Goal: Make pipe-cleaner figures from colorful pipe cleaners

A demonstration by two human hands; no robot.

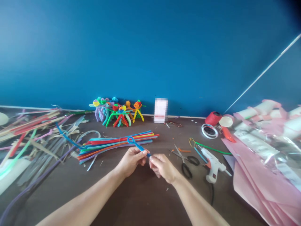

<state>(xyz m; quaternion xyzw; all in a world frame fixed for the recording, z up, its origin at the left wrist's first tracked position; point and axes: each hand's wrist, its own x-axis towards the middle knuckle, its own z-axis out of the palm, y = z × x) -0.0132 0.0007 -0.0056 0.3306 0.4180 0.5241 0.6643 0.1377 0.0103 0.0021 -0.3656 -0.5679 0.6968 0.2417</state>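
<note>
A blue pipe cleaner (138, 145), bent into a small loop at its upper left end, is held between my two hands above the dark table. My left hand (133, 160) pinches its middle just below the loop. At the lower end, the fingers of my right hand (163, 166) are closed on the same pipe cleaner. Behind my left hand lies a bundle of colourful pipe cleaners (98, 146), tied around the middle. Scissors (184, 160) with black handles rest slightly open to the right of my right hand.
Several pipe-cleaner figures (121, 116) stand along the blue wall. On the right are a white glue gun (215, 166), a green pipe cleaner (213, 147), red yarn (213, 118), white rings (209, 131) and pink sheets (249, 182). Loose strips and sticks (44, 150) clutter the left.
</note>
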